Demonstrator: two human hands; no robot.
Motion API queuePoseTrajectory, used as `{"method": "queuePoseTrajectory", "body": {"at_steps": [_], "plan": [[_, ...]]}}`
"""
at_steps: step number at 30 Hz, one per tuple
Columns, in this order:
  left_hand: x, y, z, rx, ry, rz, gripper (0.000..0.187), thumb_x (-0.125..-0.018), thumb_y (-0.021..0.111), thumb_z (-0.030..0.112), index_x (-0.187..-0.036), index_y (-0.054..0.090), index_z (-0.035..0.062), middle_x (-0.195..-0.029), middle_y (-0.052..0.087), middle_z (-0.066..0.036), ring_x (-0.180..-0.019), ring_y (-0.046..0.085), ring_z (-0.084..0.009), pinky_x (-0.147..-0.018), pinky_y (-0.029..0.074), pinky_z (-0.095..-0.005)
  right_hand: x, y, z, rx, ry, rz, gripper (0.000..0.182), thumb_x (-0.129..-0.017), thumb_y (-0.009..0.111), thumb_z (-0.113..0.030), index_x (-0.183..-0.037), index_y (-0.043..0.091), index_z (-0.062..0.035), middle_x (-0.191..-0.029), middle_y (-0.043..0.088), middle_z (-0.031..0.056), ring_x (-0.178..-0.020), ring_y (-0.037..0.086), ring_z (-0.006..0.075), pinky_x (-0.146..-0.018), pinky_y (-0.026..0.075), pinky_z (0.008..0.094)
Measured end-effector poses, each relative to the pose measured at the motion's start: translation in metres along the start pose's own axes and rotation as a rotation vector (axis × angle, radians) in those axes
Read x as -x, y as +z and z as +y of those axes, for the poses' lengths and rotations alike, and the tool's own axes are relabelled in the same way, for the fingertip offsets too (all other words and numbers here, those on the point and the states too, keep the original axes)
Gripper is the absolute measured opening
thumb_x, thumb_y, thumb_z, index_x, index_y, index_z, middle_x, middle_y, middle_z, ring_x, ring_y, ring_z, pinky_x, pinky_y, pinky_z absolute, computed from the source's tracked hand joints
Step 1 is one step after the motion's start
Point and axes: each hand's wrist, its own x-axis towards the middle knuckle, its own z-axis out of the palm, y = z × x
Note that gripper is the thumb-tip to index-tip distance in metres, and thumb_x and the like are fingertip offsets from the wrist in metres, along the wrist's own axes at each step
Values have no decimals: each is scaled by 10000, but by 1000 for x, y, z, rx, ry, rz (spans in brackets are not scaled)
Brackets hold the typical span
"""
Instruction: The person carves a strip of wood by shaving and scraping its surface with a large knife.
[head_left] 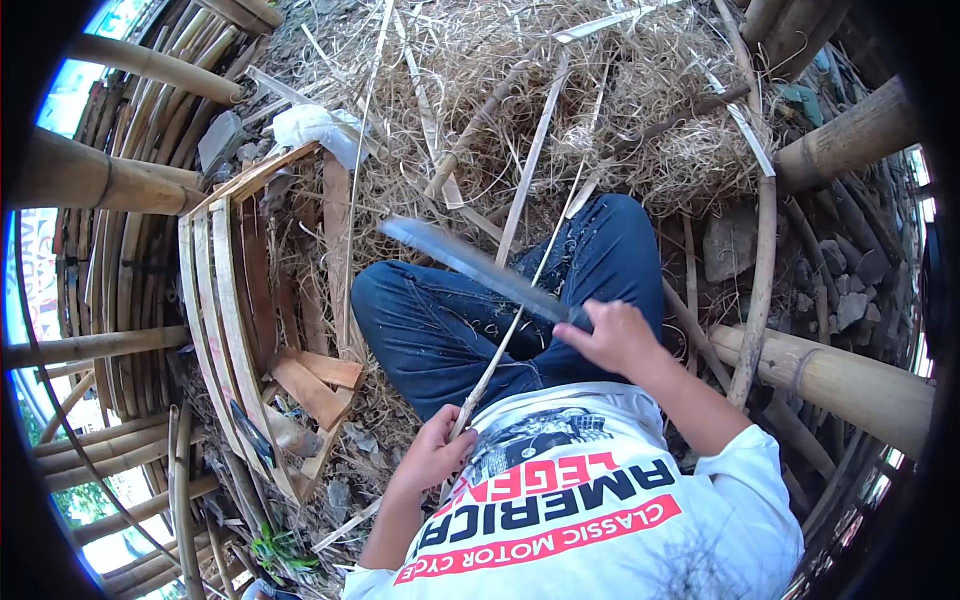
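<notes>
My right hand (pixel 615 340) is closed round the dark handle of a machete (pixel 470 275), whose long blade points up and left over my lap and is slightly blurred. Close to my belly, my left hand (pixel 432 455) grips the near end of a thin bamboo strip (pixel 497 352). The strip runs up across my lap, between my knees, and crosses the blade in this view. Small shavings dot my jeans (pixel 420 330).
Curly bamboo shavings (pixel 690 155) and loose split strips (pixel 533 160) cover the ground ahead. A wooden crate (pixel 225 300) stands at left with wood blocks (pixel 310 385) by it. Thick bamboo poles (pixel 840 385) flank me, and a white plastic bag (pixel 318 128) lies behind the crate.
</notes>
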Motion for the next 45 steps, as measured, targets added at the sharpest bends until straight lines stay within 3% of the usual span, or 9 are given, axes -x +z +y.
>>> {"method": "queuePoseTrajectory", "body": {"at_steps": [3, 9, 12, 19, 21, 24, 31, 41, 45], "plan": [[-2, 5, 11, -59, 13, 13, 163, -957, 632, 97, -1049, 520, 23, -735, 542, 18, -625, 481, -45, -524, 383, -227, 22, 1, -21, -6, -112, -115, 711, -835, 590, -708, -708, 625, -8, -636, 642, 236, -635, 669, 423, -620, 548, 513], [-5, 13, -1, -48, 68, 28, 183, -964, 624, 101, -1085, 529, 2, -799, 562, 9, -687, 483, -51, -571, 394, -237, 11, -3, -16, 78, -214, -73, 651, -817, 633, -673, -683, 618, -37, -600, 622, 211, -606, 659, 396, -578, 534, 487], [-2, 10, 2, 14, -42, -2, 213, -963, 625, 103, -1120, 535, -9, -826, 583, -4, -735, 497, -58, -611, 417, -243, -8, -4, 0, 135, -100, 23, 695, -817, 587, -722, -725, 652, -36, -658, 660, 214, -673, 687, 399, -635, 553, 501], [12, 13, 9, -150, 18, 2, 262, -949, 651, 136, -1145, 548, -5, -823, 608, -29, -749, 526, -64, -636, 448, -249, -67, -50, 86, 225, 278, 184, 694, -847, 555, -711, -884, 716, -37, -881, 707, 246, -897, 694, 409, -803, 547, 503], [14, 10, 7, -131, 53, -35, 269, -945, 656, 149, -1142, 545, 4, -816, 599, -26, -744, 516, -53, -620, 432, -243, -81, -63, 111, 90, 378, 172, 675, -866, 551, -683, -929, 728, -36, -935, 712, 244, -940, 691, 405, -837, 540, 494], [18, 12, 12, -73, -44, -40, 235, -956, 640, 140, -1127, 545, 12, -804, 569, 3, -732, 487, -38, -609, 405, -225, -94, -67, 117, 178, 335, 147, 670, -870, 552, -673, -952, 735, -34, -947, 711, 247, -946, 689, 407, -839, 539, 493], [16, 0, 22, 90, -67, -77, 130, -978, 600, 117, -1056, 537, 35, -771, 495, 54, -683, 450, -27, -585, 378, -208, -89, -27, 76, -31, 308, 279, 710, -877, 571, -657, -854, 684, 44, -879, 681, 303, -908, 669, 456, -813, 526, 528], [-2, 4, 21, 30, -43, -95, 88, -987, 591, 152, -969, 523, 100, -713, 446, 74, -589, 399, -18, -498, 309, -208, -1, -7, -1, -45, -137, -71, 641, -852, 621, -638, -707, 604, -14, -644, 626, 236, -658, 640, 445, -630, 519, 516], [3, 9, 27, 19, -19, -85, 194, -929, 682, 142, -989, 510, 75, -712, 421, 72, -617, 401, -26, -528, 332, -219, -8, -9, -2, 90, -212, -44, 690, -847, 588, -687, -704, 640, -13, -602, 631, 206, -607, 664, 394, -581, 545, 471]]}}
